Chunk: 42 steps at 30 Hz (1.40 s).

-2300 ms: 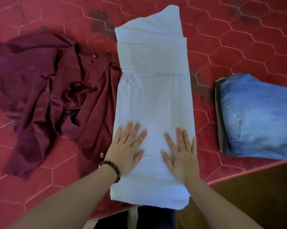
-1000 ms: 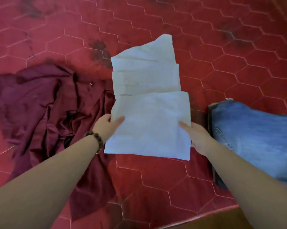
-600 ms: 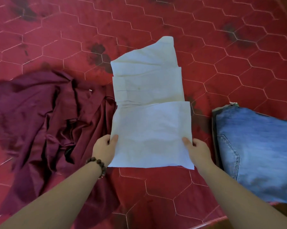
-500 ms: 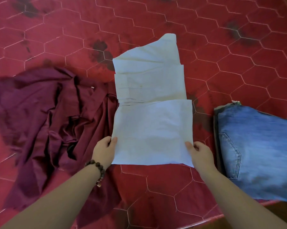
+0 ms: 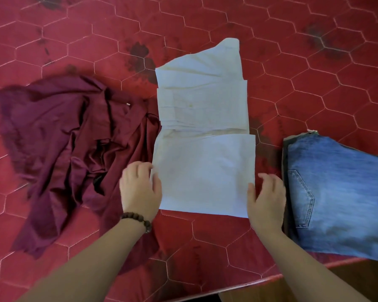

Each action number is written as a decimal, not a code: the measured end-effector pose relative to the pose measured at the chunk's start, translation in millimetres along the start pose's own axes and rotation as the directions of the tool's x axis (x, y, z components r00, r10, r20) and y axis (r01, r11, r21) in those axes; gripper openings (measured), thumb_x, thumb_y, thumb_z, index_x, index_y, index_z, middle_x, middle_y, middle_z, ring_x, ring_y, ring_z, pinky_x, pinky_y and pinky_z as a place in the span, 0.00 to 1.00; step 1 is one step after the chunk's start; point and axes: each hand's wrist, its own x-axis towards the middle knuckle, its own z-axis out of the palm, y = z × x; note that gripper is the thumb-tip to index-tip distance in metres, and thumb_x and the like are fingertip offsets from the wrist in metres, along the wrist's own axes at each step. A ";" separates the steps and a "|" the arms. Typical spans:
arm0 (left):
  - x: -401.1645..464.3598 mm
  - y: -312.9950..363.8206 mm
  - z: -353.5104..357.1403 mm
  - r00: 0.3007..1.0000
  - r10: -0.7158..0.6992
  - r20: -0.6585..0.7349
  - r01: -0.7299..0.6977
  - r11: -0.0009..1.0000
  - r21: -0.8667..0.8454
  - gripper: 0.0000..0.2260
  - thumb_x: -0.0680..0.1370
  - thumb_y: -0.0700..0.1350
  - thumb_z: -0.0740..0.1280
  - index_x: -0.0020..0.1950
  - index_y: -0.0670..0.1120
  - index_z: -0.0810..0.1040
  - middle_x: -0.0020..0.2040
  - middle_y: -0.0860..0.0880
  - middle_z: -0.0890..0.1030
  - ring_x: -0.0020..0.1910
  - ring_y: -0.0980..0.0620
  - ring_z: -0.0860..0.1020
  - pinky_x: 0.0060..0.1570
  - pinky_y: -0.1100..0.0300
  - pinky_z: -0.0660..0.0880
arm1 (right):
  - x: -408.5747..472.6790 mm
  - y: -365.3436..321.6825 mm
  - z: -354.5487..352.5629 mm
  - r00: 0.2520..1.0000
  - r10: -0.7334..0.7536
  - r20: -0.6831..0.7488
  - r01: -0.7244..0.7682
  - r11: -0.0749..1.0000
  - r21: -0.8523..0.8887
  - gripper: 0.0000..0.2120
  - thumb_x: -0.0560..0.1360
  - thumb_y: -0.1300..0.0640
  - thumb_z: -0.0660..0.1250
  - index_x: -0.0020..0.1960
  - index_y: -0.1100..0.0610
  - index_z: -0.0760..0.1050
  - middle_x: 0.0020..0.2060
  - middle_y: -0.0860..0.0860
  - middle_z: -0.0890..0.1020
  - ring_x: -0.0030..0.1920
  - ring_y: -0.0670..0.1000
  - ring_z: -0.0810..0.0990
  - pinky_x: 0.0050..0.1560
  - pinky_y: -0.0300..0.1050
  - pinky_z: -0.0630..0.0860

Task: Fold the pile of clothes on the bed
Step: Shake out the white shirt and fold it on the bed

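A white garment [image 5: 203, 136], folded into a long strip with its near end doubled back, lies flat in the middle of the red bed cover [image 5: 205, 240]. My left hand [image 5: 140, 189], with a bead bracelet on the wrist, sits at the fold's left edge. Its fingers are loosely curled and its thumb rests on the cloth. My right hand [image 5: 266, 198] is at the fold's lower right corner, fingers relaxed and apart, thumb touching the edge. Neither hand lifts the cloth. A crumpled maroon garment [image 5: 63, 149] lies to the left, partly under my left hand.
Folded blue jeans [image 5: 336, 197] lie at the right, close to my right hand. The bed's near edge [image 5: 238, 286] runs across the bottom right, with brown floor beyond it. Red cover with hexagon stitching stretches behind the clothes.
The near end of the white garment was lifted, folded back over itself and laid flat. Both hands pinched its side edges half a second ago; now their fingers have loosened.
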 end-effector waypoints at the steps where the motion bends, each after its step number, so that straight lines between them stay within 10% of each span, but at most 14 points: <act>1: 0.4 6.3 5.3 0.988 0.152 -0.008 -0.152 0.988 0.004 0.09 0.73 0.41 0.62 0.52 0.42 0.77 0.53 0.44 0.77 0.52 0.45 0.73 0.51 0.53 0.67 | 0.2 -5.1 4.6 0.991 -0.132 -0.031 0.130 0.990 -0.060 0.18 0.78 0.53 0.60 0.63 0.61 0.72 0.64 0.59 0.73 0.64 0.59 0.70 0.63 0.57 0.68; 5: -5.1 41.0 49.2 0.800 0.519 0.300 -0.558 0.828 0.057 0.21 0.73 0.42 0.55 0.63 0.39 0.76 0.66 0.41 0.74 0.67 0.42 0.71 0.69 0.48 0.65 | -2.2 -39.7 45.2 0.852 -0.486 0.193 0.509 0.856 -0.093 0.26 0.77 0.52 0.54 0.72 0.60 0.65 0.73 0.56 0.65 0.75 0.55 0.57 0.72 0.59 0.52; 12: 33.9 -6.4 79.5 0.769 0.458 0.447 -0.605 0.746 0.277 0.29 0.79 0.59 0.49 0.78 0.49 0.53 0.78 0.46 0.53 0.77 0.45 0.49 0.74 0.48 0.48 | 32.3 -24.2 70.3 0.698 -0.652 0.296 0.711 0.680 -0.179 0.25 0.79 0.47 0.53 0.75 0.52 0.61 0.76 0.51 0.59 0.77 0.52 0.54 0.74 0.63 0.50; 19: 61.4 -14.7 60.2 0.839 0.418 0.349 -0.533 0.761 0.370 0.29 0.80 0.55 0.48 0.77 0.41 0.57 0.77 0.45 0.57 0.77 0.48 0.53 0.74 0.42 0.49 | 75.7 15.6 45.5 0.925 -0.327 0.194 0.376 0.862 -0.340 0.27 0.81 0.43 0.45 0.78 0.51 0.51 0.77 0.50 0.53 0.77 0.53 0.51 0.74 0.64 0.48; 29: 99.7 11.1 64.4 0.827 0.521 0.212 -0.559 0.713 0.423 0.12 0.75 0.49 0.64 0.49 0.41 0.76 0.40 0.44 0.76 0.40 0.43 0.73 0.45 0.49 0.61 | 123.8 -37.3 50.2 0.860 -0.495 0.123 0.510 0.832 -0.220 0.21 0.74 0.45 0.65 0.63 0.56 0.74 0.55 0.56 0.77 0.60 0.60 0.73 0.72 0.61 0.57; 35: 121.8 14.2 54.3 0.766 0.625 0.153 -0.624 0.665 0.410 0.11 0.78 0.49 0.59 0.42 0.43 0.73 0.36 0.45 0.75 0.37 0.44 0.72 0.42 0.50 0.60 | 150.7 -42.9 38.8 0.808 -0.588 0.036 0.578 0.780 -0.239 0.16 0.76 0.48 0.60 0.43 0.60 0.76 0.35 0.54 0.76 0.40 0.59 0.75 0.47 0.55 0.69; 39: 117.1 21.4 55.1 0.819 0.566 0.093 -0.548 0.723 0.421 0.11 0.75 0.44 0.64 0.54 0.41 0.74 0.55 0.41 0.75 0.54 0.41 0.69 0.51 0.46 0.64 | 136.6 -50.2 43.9 0.858 -0.507 -0.080 0.451 0.819 -0.355 0.15 0.76 0.49 0.60 0.54 0.58 0.74 0.54 0.57 0.76 0.59 0.60 0.72 0.69 0.64 0.58; 42: 94.1 27.3 68.5 0.725 0.662 0.190 -0.686 0.667 0.291 0.16 0.72 0.39 0.63 0.60 0.40 0.76 0.63 0.38 0.75 0.63 0.39 0.70 0.62 0.43 0.65 | 101.1 -64.6 60.9 0.769 -0.639 -0.017 0.614 0.746 -0.257 0.20 0.77 0.52 0.59 0.65 0.60 0.72 0.67 0.58 0.72 0.71 0.58 0.65 0.73 0.65 0.48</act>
